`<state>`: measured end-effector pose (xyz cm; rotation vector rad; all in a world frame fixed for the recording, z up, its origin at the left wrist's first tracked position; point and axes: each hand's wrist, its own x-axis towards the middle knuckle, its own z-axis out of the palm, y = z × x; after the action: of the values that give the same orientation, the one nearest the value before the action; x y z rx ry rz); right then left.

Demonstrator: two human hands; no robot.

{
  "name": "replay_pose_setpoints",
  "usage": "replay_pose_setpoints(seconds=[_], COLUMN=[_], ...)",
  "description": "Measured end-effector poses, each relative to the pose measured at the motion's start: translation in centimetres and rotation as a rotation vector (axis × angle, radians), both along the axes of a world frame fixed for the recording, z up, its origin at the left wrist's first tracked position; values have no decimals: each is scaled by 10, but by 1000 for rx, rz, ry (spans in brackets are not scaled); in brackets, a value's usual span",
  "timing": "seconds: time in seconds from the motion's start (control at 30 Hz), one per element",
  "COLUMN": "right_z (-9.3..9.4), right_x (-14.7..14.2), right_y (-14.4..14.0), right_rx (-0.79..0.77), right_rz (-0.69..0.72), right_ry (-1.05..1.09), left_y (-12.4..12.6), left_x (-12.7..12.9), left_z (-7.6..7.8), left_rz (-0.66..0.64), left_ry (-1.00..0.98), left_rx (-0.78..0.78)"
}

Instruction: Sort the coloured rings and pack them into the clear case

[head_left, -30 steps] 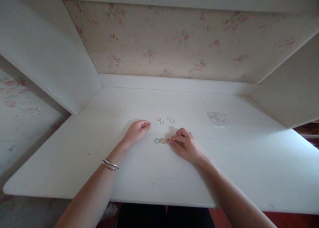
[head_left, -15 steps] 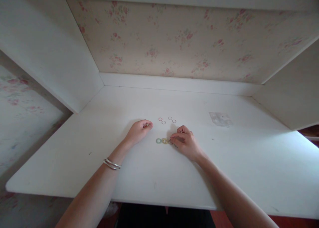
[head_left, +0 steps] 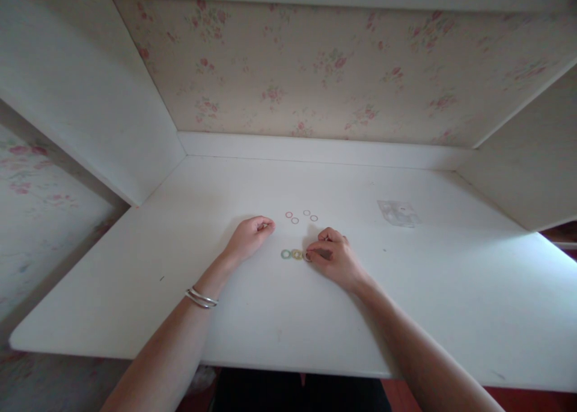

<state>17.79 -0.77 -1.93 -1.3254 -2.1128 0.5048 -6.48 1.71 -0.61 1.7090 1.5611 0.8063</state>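
My right hand (head_left: 336, 259) rests low over the white table, thumb and forefinger pinched on a small ring (head_left: 305, 256) that is partly hidden by the fingertips. That ring is at the right end of a short row, beside a yellow ring (head_left: 293, 254) and a pale green ring (head_left: 282, 254). Farther back lie several thinner rings, among them a red ring (head_left: 286, 215) and a grey ring (head_left: 292, 221). My left hand (head_left: 249, 238) lies on the table left of the rings, its fingers curled together; what they hold, if anything, is hidden.
A clear plastic bag (head_left: 399, 214) lies at the right on the white table (head_left: 279, 316). A small dark sliver (head_left: 162, 278) is at the left. White side panels and a flowered back wall (head_left: 315, 75) enclose the table.
The dark bit of ring that showed below my right fingers is out of sight now. My right fingertips have shifted very slightly; my left hand stays in place.
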Motion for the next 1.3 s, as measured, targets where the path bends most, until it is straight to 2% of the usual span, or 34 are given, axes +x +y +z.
replay_pose_setpoints(seconds=[0.17, 0.3, 0.4, 0.5, 0.67, 0.93, 1.0, 1.1, 1.2, 1.3], right_z=[1, 0, -2, -2, -5, -5, -3, -1, 2, 2], right_x=[1, 4, 7, 8, 7, 6, 5, 3, 2, 2], right_y=[-1, 1, 10, 26, 54, 67, 65, 53, 27, -2], right_rx=[-56, -131, -120, -55, 44, 21, 6, -16, -28, -35], right_rz=[-2, -92, -148, -181, -192, -143, -115, -56, -33, 38], right_ry=[98, 237, 270, 192, -67, -250, -233, -84, 76, 106], left_y=[0, -1, -1, -1, -1, -1, -1, -1, -1, 0], left_x=[1, 1, 1, 1, 1, 1, 1, 1, 0, 0], left_z=[1, 2, 2, 1, 1, 0, 0, 0, -1, -3], left_rz=[5, 10, 15, 5, 6, -8, -14, -20, -24, -36], left_ry=[0, -20, -28, -34, -55, -50, -50, -53, -45, -40], left_rx=[-5, -21, -26, -17, 5, 21, 21, 24, 30, 40])
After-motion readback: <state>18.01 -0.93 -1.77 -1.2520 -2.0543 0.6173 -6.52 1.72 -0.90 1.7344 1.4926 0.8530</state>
